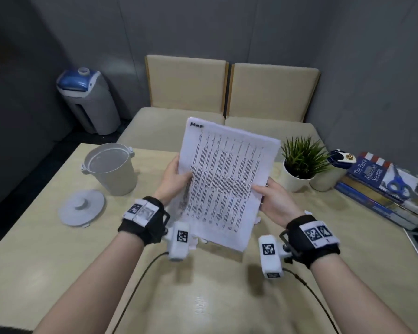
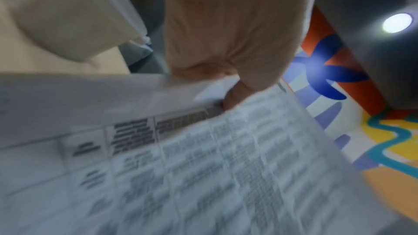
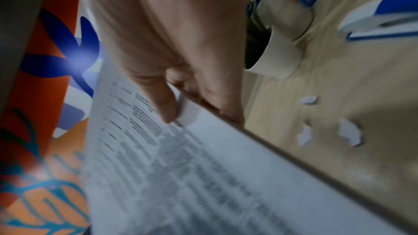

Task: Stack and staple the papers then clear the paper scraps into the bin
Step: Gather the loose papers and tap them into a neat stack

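Observation:
A sheaf of printed papers (image 1: 223, 182) is held up, tilted, above the middle of the wooden table (image 1: 46, 237). My left hand (image 1: 182, 176) pinches its left edge, thumb on the printed face. My right hand (image 1: 263, 192) pinches its right edge the same way, seen close in the right wrist view (image 3: 181, 99). In the blurred left wrist view, the left hand (image 2: 228, 92) grips sheets (image 2: 203, 167) that sit slightly uneven. Small white paper scraps (image 3: 349, 132) lie on the table below, partly hidden by the papers (image 1: 258, 220). The open white bin (image 1: 109, 167) stands at the left.
The bin's lid (image 1: 81, 208) lies in front of the bin. A potted plant (image 1: 299, 162) stands right of the papers. Stacked books (image 1: 381, 191) carry blue scissors (image 1: 397, 184). A blue and white stapler-like object (image 3: 384, 17) lies right. Chairs (image 1: 227, 92) stand behind the table.

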Motion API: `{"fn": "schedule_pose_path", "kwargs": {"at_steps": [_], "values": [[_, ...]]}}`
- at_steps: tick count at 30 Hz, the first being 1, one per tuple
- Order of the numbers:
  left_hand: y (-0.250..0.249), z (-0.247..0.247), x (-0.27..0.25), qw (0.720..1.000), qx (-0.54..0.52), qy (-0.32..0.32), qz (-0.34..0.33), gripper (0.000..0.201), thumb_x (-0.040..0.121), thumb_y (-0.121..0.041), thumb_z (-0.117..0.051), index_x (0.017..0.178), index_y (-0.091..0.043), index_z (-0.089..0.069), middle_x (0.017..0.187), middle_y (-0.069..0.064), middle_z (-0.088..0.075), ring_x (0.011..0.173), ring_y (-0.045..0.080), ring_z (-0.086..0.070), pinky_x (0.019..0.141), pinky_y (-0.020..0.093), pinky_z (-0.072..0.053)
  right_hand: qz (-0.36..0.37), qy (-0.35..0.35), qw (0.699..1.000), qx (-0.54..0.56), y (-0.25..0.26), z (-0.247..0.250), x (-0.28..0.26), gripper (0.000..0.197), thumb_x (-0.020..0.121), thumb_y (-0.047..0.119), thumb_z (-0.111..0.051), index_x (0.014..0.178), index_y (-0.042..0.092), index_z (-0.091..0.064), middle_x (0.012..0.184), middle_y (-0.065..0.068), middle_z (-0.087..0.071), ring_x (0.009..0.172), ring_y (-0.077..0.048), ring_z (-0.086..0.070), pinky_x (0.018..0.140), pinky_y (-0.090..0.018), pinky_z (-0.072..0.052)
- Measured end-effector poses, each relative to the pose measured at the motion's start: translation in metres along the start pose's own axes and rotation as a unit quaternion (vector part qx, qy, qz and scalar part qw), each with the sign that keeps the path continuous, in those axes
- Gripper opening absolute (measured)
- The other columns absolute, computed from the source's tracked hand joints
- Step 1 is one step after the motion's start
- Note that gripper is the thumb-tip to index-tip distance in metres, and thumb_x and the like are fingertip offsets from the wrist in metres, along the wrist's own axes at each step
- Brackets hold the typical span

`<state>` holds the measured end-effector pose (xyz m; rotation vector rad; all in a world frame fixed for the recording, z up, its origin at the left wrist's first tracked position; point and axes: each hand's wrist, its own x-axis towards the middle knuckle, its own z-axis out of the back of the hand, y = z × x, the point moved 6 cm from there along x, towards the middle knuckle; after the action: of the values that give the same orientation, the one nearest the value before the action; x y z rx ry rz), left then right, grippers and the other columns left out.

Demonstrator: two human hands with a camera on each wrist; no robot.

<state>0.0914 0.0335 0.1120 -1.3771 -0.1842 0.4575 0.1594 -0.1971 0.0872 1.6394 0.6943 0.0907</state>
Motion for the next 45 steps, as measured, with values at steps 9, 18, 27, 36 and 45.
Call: {"fn": "schedule_pose_path", "kwargs": {"at_steps": [9, 18, 27, 36, 45], "values": [[0.03, -0.025, -0.037, 0.976, 0.017, -0.196, -0.092, 0.018, 0.095, -0.003, -0.042, 0.101, -0.015, -0.032, 0.094, 0.0, -0.056, 0.08, 0.019, -0.055, 0.073, 0.03, -0.044, 0.102, -0.093, 0.989, 0.052, 0.002, -0.028, -0.006, 0.031, 0.095, -0.003, -0.042, 0.102, 0.022, -0.06, 0.101, -0.001, -0.068, 0.091, -0.015, -0.065, 0.083, -0.031, -0.053], [0.047, -0.022, -0.032, 0.983, -0.025, -0.176, -0.051, 0.029, 0.086, -0.009, -0.054, 0.106, -0.019, -0.035, 0.1, 0.002, -0.061, 0.088, 0.023, -0.059, 0.079, 0.033, -0.048, 0.136, -0.148, 0.98, -0.008, -0.001, -0.01, -0.003, 0.034, 0.084, -0.004, -0.06, 0.109, 0.016, -0.049, 0.109, -0.007, -0.06, 0.1, -0.019, -0.06, 0.081, -0.016, -0.052], [0.046, -0.019, -0.021, 0.985, -0.018, -0.168, -0.039, 0.033, 0.087, -0.003, -0.051, 0.106, -0.025, -0.037, 0.085, -0.015, -0.056, 0.074, -0.002, -0.052, 0.066, 0.015, -0.042, 0.409, -0.201, 0.699, -0.551, 0.038, -0.032, -0.027, 0.072, 0.087, 0.0, -0.053, 0.142, 0.041, -0.03, 0.138, -0.008, -0.026, 0.068, -0.019, -0.057, 0.057, -0.029, -0.057], [0.042, -0.019, -0.02, 0.988, -0.002, -0.147, -0.044, 0.025, 0.087, -0.012, -0.053, 0.106, -0.022, -0.038, 0.091, -0.007, -0.06, 0.087, 0.02, -0.057, 0.077, 0.031, -0.044, 0.332, -0.208, 0.865, -0.313, 0.038, -0.02, -0.022, 0.058, 0.083, -0.015, -0.038, 0.135, 0.008, -0.042, 0.135, -0.011, -0.035, 0.119, -0.014, -0.042, 0.102, -0.006, -0.03], [-0.002, -0.013, -0.017, 0.973, -0.084, -0.206, -0.057, 0.053, 0.082, -0.066, -0.048, 0.094, -0.014, -0.047, 0.081, -0.008, -0.055, 0.078, 0.011, -0.052, 0.069, 0.022, -0.04, 0.12, -0.121, 0.985, -0.017, 0.014, -0.006, 0.0, 0.045, 0.084, -0.014, -0.049, 0.119, 0.015, -0.046, 0.093, -0.001, -0.058, 0.08, -0.008, -0.057, 0.067, -0.011, -0.047]]}}
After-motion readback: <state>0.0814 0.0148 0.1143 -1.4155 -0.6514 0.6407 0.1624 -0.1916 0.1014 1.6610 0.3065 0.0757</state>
